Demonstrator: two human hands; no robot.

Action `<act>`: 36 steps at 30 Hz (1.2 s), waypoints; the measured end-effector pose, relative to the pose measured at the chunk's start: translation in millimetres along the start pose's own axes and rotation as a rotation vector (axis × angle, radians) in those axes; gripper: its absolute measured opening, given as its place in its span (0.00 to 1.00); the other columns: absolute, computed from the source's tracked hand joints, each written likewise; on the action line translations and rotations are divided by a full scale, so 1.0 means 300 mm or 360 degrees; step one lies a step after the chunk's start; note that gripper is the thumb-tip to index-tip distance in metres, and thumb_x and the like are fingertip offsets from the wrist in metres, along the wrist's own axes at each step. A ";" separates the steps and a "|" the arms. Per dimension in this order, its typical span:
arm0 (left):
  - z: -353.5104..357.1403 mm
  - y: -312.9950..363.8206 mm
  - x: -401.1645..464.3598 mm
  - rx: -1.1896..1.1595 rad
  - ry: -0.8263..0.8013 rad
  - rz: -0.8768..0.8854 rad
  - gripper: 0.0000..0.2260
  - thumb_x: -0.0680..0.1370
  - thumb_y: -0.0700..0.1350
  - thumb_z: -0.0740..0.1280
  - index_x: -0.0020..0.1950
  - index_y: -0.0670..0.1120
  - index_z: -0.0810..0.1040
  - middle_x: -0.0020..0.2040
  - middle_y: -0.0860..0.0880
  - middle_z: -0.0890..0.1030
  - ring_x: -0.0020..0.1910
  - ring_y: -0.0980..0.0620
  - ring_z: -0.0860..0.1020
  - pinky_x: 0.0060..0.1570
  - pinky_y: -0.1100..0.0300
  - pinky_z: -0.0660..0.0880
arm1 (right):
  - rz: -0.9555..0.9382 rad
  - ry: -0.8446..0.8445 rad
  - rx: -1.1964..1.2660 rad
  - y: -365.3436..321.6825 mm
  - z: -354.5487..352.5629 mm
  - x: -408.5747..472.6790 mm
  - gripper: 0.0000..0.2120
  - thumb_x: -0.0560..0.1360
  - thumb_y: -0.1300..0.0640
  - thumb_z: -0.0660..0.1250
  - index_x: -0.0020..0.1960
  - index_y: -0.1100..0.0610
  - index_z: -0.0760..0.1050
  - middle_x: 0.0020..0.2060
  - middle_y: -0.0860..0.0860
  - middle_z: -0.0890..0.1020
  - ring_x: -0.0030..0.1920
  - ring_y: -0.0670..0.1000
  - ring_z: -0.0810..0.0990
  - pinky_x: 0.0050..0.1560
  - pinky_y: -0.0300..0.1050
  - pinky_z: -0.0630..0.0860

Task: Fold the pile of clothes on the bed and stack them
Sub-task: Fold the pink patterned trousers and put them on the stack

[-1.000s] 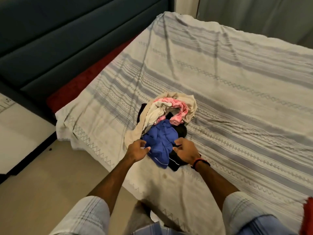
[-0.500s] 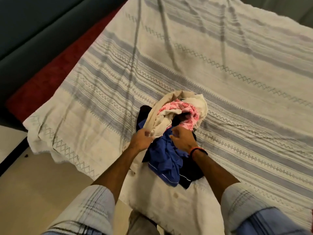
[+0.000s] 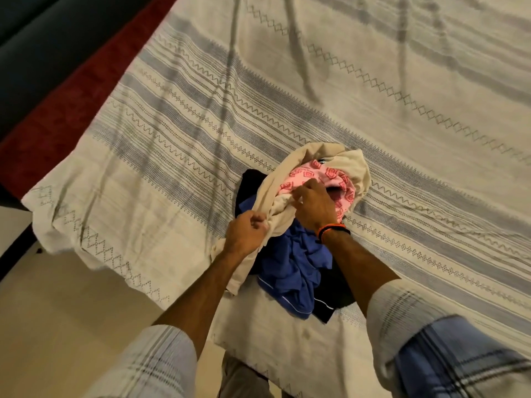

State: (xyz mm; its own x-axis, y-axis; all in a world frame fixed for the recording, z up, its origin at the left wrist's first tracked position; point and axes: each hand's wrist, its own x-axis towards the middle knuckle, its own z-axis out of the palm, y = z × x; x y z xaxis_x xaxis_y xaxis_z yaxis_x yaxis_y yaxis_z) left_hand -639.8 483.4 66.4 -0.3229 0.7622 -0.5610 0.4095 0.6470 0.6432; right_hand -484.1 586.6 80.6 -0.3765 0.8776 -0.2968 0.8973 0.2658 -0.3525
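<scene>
A small pile of clothes lies near the bed's front edge. It holds a cream garment (image 3: 290, 170), a pink patterned garment (image 3: 311, 175), a blue garment (image 3: 296, 262) and a black garment (image 3: 336, 291) underneath. My left hand (image 3: 244, 232) grips a bunched fold of the cream garment at the pile's left side. My right hand (image 3: 314, 202) is curled over the top of the pile, its fingers pinching cloth where the cream and pink garments meet. An orange and black band sits on that wrist.
The bed is covered by a cream bedspread (image 3: 373, 81) with grey stripes and zigzag lines, wrinkled at the far side. A red mattress edge (image 3: 66, 110) and dark headboard (image 3: 43, 38) run along the left. Pale floor (image 3: 57, 311) lies below the bed's corner.
Both hands have moved up from the blue garment onto the cream and pink garments. My left hand now grips the cream cloth. The camera has leaned closer over the pile.
</scene>
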 end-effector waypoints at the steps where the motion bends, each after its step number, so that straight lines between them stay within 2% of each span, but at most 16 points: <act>1: 0.003 0.001 -0.003 0.0010 0.0013 -0.0008 0.08 0.77 0.45 0.67 0.55 0.48 0.80 0.56 0.51 0.83 0.56 0.48 0.80 0.59 0.55 0.75 | -0.0054 -0.0047 0.0053 0.008 -0.004 -0.010 0.12 0.76 0.57 0.64 0.57 0.59 0.78 0.56 0.58 0.76 0.55 0.61 0.74 0.53 0.58 0.74; 3: 0.003 0.013 -0.016 0.0015 0.0030 -0.0051 0.09 0.76 0.45 0.68 0.56 0.47 0.79 0.54 0.51 0.82 0.56 0.48 0.79 0.59 0.56 0.75 | -0.0049 -0.0059 0.0332 0.022 -0.026 -0.039 0.12 0.76 0.55 0.62 0.56 0.59 0.76 0.52 0.57 0.80 0.52 0.60 0.76 0.53 0.56 0.74; 5: 0.002 0.031 -0.036 -0.0008 0.0019 -0.0081 0.15 0.74 0.47 0.72 0.59 0.46 0.77 0.55 0.51 0.81 0.55 0.49 0.79 0.60 0.55 0.75 | 0.0039 -0.0018 0.0632 0.033 -0.056 -0.073 0.07 0.79 0.57 0.63 0.55 0.59 0.73 0.47 0.55 0.80 0.48 0.57 0.77 0.48 0.50 0.73; 8: -0.001 0.063 -0.068 0.0058 0.0015 -0.0028 0.28 0.69 0.51 0.77 0.65 0.46 0.73 0.61 0.49 0.78 0.59 0.47 0.78 0.61 0.51 0.75 | 0.0071 0.0102 0.0788 0.036 -0.121 -0.118 0.06 0.81 0.57 0.63 0.54 0.59 0.72 0.43 0.52 0.79 0.44 0.53 0.75 0.40 0.42 0.64; 10: -0.004 0.093 -0.094 0.0036 0.0020 0.0042 0.32 0.67 0.52 0.79 0.67 0.46 0.72 0.62 0.49 0.77 0.58 0.48 0.78 0.60 0.50 0.76 | 0.0071 0.0202 0.0867 0.031 -0.178 -0.141 0.06 0.81 0.57 0.62 0.54 0.59 0.72 0.42 0.52 0.79 0.41 0.51 0.75 0.37 0.39 0.65; 12: -0.009 0.139 -0.136 -0.0082 -0.0019 0.0138 0.33 0.66 0.52 0.80 0.66 0.46 0.73 0.61 0.51 0.78 0.57 0.50 0.78 0.59 0.51 0.77 | 0.0060 0.0277 0.0971 0.023 -0.241 -0.168 0.08 0.82 0.56 0.61 0.58 0.60 0.72 0.41 0.50 0.78 0.38 0.47 0.73 0.38 0.40 0.67; 14: -0.015 0.191 -0.179 -0.0207 -0.0048 0.0240 0.31 0.65 0.53 0.81 0.64 0.46 0.75 0.59 0.51 0.80 0.56 0.50 0.80 0.56 0.53 0.78 | 0.0031 0.0348 0.1051 0.005 -0.304 -0.187 0.10 0.82 0.56 0.60 0.60 0.60 0.72 0.42 0.49 0.78 0.38 0.45 0.73 0.40 0.41 0.68; 16: -0.019 0.241 -0.244 -0.0286 0.0023 0.0328 0.27 0.66 0.54 0.80 0.60 0.46 0.76 0.55 0.52 0.80 0.51 0.52 0.81 0.50 0.55 0.80 | -0.0019 0.0443 0.1109 -0.009 -0.371 -0.217 0.07 0.82 0.56 0.61 0.56 0.58 0.72 0.45 0.51 0.79 0.42 0.50 0.76 0.44 0.46 0.70; 18: -0.031 0.295 -0.306 -0.0370 0.0133 0.0391 0.24 0.68 0.56 0.78 0.57 0.46 0.77 0.52 0.53 0.80 0.46 0.55 0.81 0.44 0.61 0.79 | -0.0047 0.0548 0.1180 -0.023 -0.443 -0.243 0.03 0.81 0.56 0.62 0.52 0.55 0.72 0.47 0.51 0.80 0.45 0.52 0.78 0.45 0.48 0.73; 20: -0.052 0.354 -0.363 -0.0551 0.0160 0.0339 0.26 0.71 0.63 0.71 0.58 0.44 0.77 0.47 0.52 0.81 0.42 0.56 0.79 0.38 0.63 0.76 | -0.0054 0.0607 0.1250 -0.033 -0.515 -0.275 0.04 0.81 0.55 0.62 0.52 0.55 0.73 0.48 0.52 0.81 0.48 0.53 0.79 0.47 0.48 0.75; 22: -0.083 0.406 -0.413 -0.0677 0.0139 0.0180 0.30 0.75 0.69 0.60 0.54 0.43 0.79 0.42 0.49 0.82 0.38 0.53 0.79 0.35 0.60 0.75 | -0.0073 0.0631 0.1305 -0.036 -0.570 -0.311 0.05 0.81 0.55 0.62 0.52 0.56 0.75 0.49 0.53 0.82 0.50 0.54 0.80 0.50 0.50 0.76; 23: -0.103 0.424 -0.437 -0.0713 0.0142 0.0153 0.29 0.77 0.68 0.58 0.50 0.42 0.80 0.39 0.48 0.81 0.36 0.52 0.79 0.33 0.61 0.75 | -0.0092 0.0628 0.1325 -0.038 -0.593 -0.330 0.06 0.81 0.55 0.62 0.53 0.57 0.75 0.50 0.53 0.82 0.50 0.54 0.79 0.51 0.50 0.76; 25: -0.139 0.445 -0.482 -0.0732 0.0193 0.0240 0.21 0.79 0.60 0.62 0.41 0.42 0.78 0.33 0.48 0.78 0.30 0.52 0.75 0.29 0.64 0.71 | -0.0128 0.0623 0.1338 -0.036 -0.619 -0.363 0.06 0.81 0.56 0.62 0.53 0.57 0.75 0.49 0.52 0.82 0.49 0.53 0.79 0.50 0.49 0.75; 27: -0.168 0.455 -0.526 -0.0768 0.0261 0.0291 0.16 0.80 0.52 0.66 0.37 0.43 0.76 0.31 0.47 0.78 0.29 0.51 0.75 0.30 0.62 0.73 | -0.0169 0.0614 0.1313 -0.023 -0.632 -0.404 0.04 0.80 0.56 0.62 0.52 0.57 0.74 0.48 0.51 0.81 0.48 0.52 0.78 0.48 0.47 0.74; 32: -0.236 0.478 -0.560 -0.1098 0.0450 0.0143 0.15 0.82 0.49 0.64 0.40 0.40 0.77 0.33 0.42 0.80 0.33 0.45 0.79 0.35 0.55 0.76 | -0.0226 0.0627 0.1239 0.036 -0.637 -0.454 0.02 0.80 0.58 0.63 0.50 0.56 0.74 0.47 0.50 0.80 0.47 0.51 0.77 0.43 0.40 0.71; 36: -0.268 0.490 -0.583 -0.1315 0.0544 0.0127 0.14 0.83 0.48 0.61 0.43 0.41 0.77 0.35 0.43 0.81 0.33 0.47 0.80 0.35 0.57 0.76 | -0.0199 0.0657 0.1213 0.069 -0.629 -0.472 0.03 0.81 0.58 0.63 0.52 0.56 0.74 0.48 0.52 0.81 0.48 0.53 0.78 0.47 0.44 0.71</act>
State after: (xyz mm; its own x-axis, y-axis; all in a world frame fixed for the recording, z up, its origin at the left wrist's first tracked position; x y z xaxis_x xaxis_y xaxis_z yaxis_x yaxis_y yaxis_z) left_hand -591.6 447.0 301.1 -0.6104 0.6851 -0.3976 -0.2603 0.3005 0.9176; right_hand -368.6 543.2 282.8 -0.2158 0.9734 0.0766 0.4014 0.1600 -0.9018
